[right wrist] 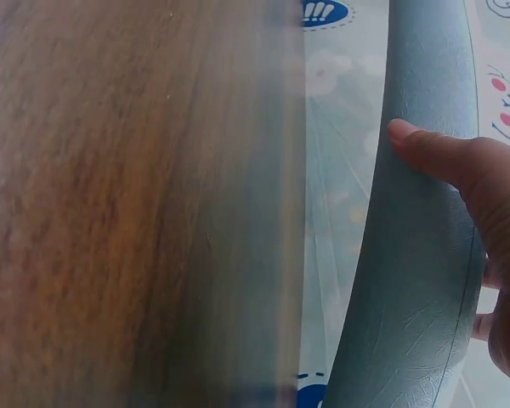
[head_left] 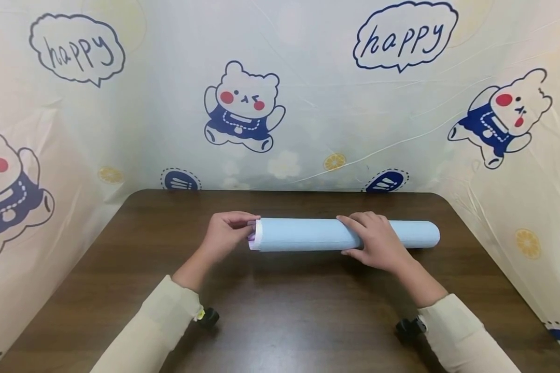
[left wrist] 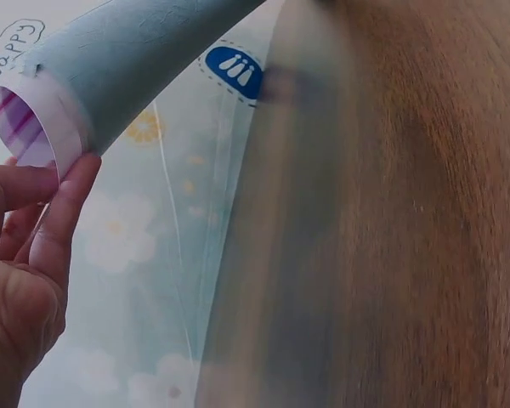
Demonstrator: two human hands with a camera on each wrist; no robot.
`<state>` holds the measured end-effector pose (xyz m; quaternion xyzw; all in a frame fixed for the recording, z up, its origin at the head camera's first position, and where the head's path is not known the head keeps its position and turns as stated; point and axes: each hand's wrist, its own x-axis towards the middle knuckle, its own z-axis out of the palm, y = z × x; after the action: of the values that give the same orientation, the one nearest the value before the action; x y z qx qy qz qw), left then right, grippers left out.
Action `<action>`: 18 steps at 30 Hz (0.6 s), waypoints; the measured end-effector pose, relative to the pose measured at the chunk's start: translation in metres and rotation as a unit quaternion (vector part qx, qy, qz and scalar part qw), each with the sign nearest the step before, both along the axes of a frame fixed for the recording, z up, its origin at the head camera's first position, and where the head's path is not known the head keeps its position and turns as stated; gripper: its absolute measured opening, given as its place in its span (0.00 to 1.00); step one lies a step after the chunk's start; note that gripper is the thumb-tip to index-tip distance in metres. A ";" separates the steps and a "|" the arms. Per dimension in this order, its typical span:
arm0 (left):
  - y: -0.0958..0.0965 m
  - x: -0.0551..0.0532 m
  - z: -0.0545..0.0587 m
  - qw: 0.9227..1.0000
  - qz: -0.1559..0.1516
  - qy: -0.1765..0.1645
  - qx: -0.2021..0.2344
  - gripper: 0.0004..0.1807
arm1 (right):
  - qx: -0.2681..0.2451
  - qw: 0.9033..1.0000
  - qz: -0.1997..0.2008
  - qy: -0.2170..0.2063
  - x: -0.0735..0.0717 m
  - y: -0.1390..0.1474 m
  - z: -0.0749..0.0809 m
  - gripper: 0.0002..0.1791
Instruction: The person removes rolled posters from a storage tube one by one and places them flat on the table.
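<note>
A light-blue tube [head_left: 303, 234] lies crosswise over the far half of the table in the head view. From its left end pokes a white rim with purple stripes inside, which looks like a rolled paper sheet [left wrist: 44, 136]. My left hand [head_left: 224, 233] pinches that rim between thumb and fingers, as the left wrist view shows up close. Right of the tube's middle, my right hand [head_left: 378, 241] grips it, with the thumb and fingers on opposite sides. In the right wrist view the thumb presses along the tube's creased blue surface [right wrist: 416, 246].
Beneath both hands is a dark brown wooden table [head_left: 284, 321] with rounded far corners. A pale printed curtain [head_left: 308, 129] with bears and "happy" bubbles hangs behind it and along both sides. Each wrist carries a small black camera [head_left: 208, 317] below its cuff.
</note>
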<state>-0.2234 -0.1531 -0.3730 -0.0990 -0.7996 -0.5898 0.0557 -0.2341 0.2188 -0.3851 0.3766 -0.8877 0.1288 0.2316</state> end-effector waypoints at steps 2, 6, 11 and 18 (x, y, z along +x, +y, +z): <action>-0.003 0.000 0.000 1.000 0.002 0.000 -0.003 0.12 | 0.001 1.000 -0.003 0.001 0.000 0.001 -0.001 0.45; -0.007 0.001 0.002 1.000 0.000 -0.005 -0.004 0.11 | 0.002 1.000 -0.007 -0.001 0.001 0.004 -0.001 0.45; -0.013 0.004 0.002 1.000 0.012 -0.016 -0.003 0.11 | 0.000 1.000 -0.006 -0.001 0.003 0.007 0.000 0.44; -0.023 0.008 0.002 1.000 0.013 -0.023 -0.005 0.12 | -0.006 1.000 -0.003 0.028 0.004 0.010 0.001 0.47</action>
<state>-0.2156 -0.1759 -0.3711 -0.0752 -0.8045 -0.5874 0.0450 -0.2299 0.2288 -0.3837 0.3758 -0.8812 0.1230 0.2590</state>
